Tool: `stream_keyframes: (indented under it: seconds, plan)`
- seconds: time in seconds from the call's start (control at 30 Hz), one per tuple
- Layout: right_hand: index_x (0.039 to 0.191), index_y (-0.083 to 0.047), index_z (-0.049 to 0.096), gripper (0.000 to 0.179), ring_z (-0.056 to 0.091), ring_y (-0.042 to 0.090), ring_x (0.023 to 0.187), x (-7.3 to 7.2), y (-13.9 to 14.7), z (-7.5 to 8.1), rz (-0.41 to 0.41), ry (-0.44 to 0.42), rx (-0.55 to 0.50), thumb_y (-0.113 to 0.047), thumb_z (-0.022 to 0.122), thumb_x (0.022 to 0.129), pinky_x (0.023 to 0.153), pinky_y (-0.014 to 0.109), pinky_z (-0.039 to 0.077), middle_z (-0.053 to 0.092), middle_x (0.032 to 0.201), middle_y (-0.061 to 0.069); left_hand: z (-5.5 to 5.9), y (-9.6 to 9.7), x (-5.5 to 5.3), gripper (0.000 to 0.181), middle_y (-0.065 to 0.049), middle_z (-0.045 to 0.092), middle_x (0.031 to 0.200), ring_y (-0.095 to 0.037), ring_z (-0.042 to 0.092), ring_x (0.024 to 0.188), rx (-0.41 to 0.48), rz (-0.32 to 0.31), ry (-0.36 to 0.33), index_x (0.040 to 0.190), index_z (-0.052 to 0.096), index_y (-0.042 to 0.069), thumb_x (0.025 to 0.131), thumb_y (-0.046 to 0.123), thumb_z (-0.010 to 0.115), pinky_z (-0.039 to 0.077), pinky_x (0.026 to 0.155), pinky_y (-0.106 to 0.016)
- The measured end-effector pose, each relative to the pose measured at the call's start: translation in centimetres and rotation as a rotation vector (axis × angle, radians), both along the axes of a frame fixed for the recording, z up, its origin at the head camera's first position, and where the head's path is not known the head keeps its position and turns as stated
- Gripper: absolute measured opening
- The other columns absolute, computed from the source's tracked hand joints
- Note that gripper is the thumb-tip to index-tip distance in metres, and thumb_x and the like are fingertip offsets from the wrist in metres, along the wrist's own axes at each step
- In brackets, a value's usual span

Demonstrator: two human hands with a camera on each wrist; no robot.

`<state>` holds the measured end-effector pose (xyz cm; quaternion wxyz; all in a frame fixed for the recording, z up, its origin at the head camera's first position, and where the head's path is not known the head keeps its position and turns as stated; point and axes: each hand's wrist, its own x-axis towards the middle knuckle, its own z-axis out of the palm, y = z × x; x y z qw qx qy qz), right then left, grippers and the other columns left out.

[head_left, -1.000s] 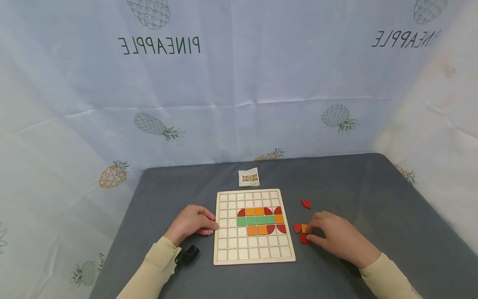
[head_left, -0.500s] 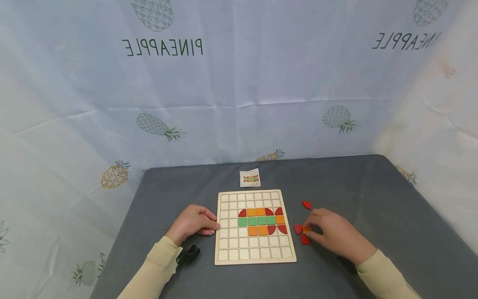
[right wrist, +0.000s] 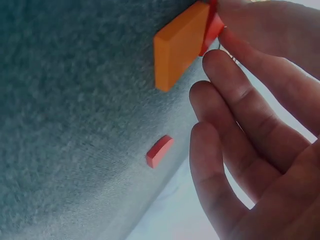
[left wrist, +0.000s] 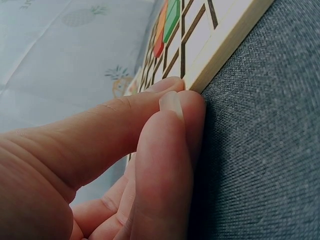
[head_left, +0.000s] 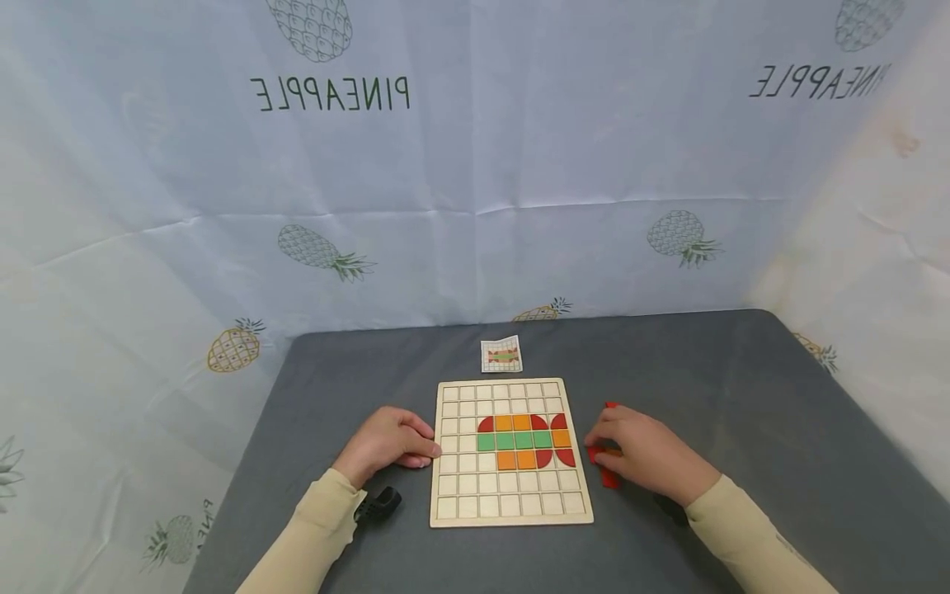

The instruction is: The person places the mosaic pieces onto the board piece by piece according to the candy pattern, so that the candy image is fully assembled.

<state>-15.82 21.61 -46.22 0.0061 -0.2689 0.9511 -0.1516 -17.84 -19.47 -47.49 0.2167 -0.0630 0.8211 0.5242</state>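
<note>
A pale wooden grid board (head_left: 454,485) lies on the dark table. Orange and green squares (head_left: 505,441) and red rounded pieces fill part of its grid. My left hand (head_left: 389,440) pinches the board's left edge, thumb and forefinger meeting there in the left wrist view. Just off the right edge, my right hand (head_left: 647,447) holds a red quarter-circle tile (right wrist: 214,31) between thumb and forefinger; the fingertips partly cover it. Beside that tile rests an orange square tile (right wrist: 181,46), mostly hidden from the head view. Another red tile (head_left: 610,478) lies below the right thumb.
Beyond the board lies a small pattern card (head_left: 501,355) printed with a similar coloured figure. One more red tile (right wrist: 160,151) sits farther back, past the right hand's fingers. A pineapple-print cloth (head_left: 475,165) hangs behind the table.
My right hand has shifted left, from the orange square to the red tile nearest the board. The left hand stays at the board's edge. The view has turned slightly.
</note>
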Motion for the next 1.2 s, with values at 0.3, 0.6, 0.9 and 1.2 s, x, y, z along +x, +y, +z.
stream_keyframes:
  seconds: [0.3,0.6,0.9,1.2]
  plan:
    - [0.101,-0.026,0.081,0.019,0.055,0.004,0.084,-0.47,0.3,-0.37,-0.032,-0.022,0.0,-0.022,0.093,0.087,0.07,0.024,0.055,0.064,0.095,-0.014,-0.18,-0.02,-0.11,0.033,-0.009,0.079,0.085,-0.012,0.074,0.067,0.006,0.0,-0.005,0.103,0.077,0.003,0.08,0.016,0.097,0.066,0.067,-0.03]
    - [0.101,-0.026,0.081,0.022,0.055,0.005,0.084,-0.58,0.25,-0.42,-0.07,-0.019,0.032,-0.026,0.095,0.084,0.07,0.026,0.055,0.063,0.094,-0.014,-0.22,-0.09,-0.07,0.034,-0.009,0.079,0.087,-0.011,0.074,0.068,0.027,-0.009,-0.003,0.104,0.076,0.002,0.08,0.015,0.096,0.066,0.067,-0.029]
    - [0.105,-0.025,0.082,0.023,0.062,0.009,0.093,-0.83,0.52,-0.26,-0.084,-0.019,0.044,-0.025,0.094,0.085,0.075,0.031,0.059,0.065,0.098,-0.012,-0.19,-0.05,-0.15,0.033,-0.009,0.079,0.085,-0.01,0.074,0.067,0.032,-0.009,0.003,0.103,0.076,0.001,0.08,0.014,0.096,0.066,0.066,-0.029]
    - [0.1,-0.027,0.081,0.019,0.069,0.018,0.105,-0.9,0.76,-0.29,-0.087,-0.029,0.034,-0.024,0.093,0.085,0.08,0.036,0.063,0.067,0.101,-0.011,-0.23,-0.03,-0.2,0.033,-0.009,0.079,0.084,-0.01,0.074,0.066,0.033,0.0,0.006,0.102,0.076,0.001,0.079,0.013,0.096,0.066,0.066,-0.029]
